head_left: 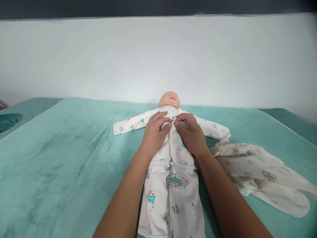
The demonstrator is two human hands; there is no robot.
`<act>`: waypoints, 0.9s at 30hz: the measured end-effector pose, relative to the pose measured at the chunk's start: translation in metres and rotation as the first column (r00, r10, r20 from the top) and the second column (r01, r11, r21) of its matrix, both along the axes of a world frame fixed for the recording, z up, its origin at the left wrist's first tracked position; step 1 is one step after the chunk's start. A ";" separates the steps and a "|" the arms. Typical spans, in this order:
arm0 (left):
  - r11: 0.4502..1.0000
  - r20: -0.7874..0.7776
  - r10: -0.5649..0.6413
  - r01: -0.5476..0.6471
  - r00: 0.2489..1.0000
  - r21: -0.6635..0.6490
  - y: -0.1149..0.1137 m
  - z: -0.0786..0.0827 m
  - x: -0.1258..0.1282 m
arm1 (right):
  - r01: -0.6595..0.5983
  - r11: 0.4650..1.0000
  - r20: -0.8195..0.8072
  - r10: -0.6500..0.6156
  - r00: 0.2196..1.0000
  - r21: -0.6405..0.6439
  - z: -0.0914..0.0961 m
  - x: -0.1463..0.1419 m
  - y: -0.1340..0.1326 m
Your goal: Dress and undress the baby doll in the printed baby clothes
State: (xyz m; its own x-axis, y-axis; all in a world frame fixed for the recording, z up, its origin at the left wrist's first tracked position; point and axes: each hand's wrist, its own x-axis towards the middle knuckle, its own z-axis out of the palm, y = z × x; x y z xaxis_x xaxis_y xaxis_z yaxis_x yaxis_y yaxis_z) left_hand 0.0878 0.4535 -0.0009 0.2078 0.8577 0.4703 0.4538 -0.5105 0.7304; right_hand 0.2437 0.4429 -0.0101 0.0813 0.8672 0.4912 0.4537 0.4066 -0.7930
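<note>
Baby jacket (pixel 180 147): white with small teal prints, spread across the centre of the frame, sleeves stretched out to both sides.
Dark teal cloth (pixel 10 121): left edge of the frame, around mid-height.
Teal blanket (pixel 74 158): runs from left to right beneath the clothes; the white wall (pixel 158 59) fills the upper part behind it.
Left hand (pixel 156 127): just left of centre, over the chest of the jacket, thumb and forefinger pinching its front edge.
Trousers (pixel 184 201): matching print, lower centre, directly below the jacket hem.
Doll's head (pixel 170 98): just above centre, past the collar.
Button (pixel 171 137): on the front edge, just below the fingertips.
Right hand (pixel 190 130): just right of centre, thumb and forefinger gripping the same edge; whether the two hands touch, I cannot tell.
Second garment (pixel 262 175): pale, printed, lying loose at lower right.
</note>
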 end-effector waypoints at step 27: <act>0.999 0.041 -0.020 0.022 0.999 -0.034 -0.002 0.002 -0.002 | -0.169 0.985 -0.052 0.170 0.984 0.022 -0.004 0.009 0.007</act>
State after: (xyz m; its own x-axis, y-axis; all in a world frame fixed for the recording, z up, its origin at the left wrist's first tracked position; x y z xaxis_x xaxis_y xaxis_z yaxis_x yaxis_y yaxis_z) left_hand 0.0862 0.4517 0.0014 0.2073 0.8690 0.4492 0.4126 -0.4941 0.7653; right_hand 0.2529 0.4496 -0.0144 -0.0396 0.8619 0.5055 0.3344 0.4881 -0.8062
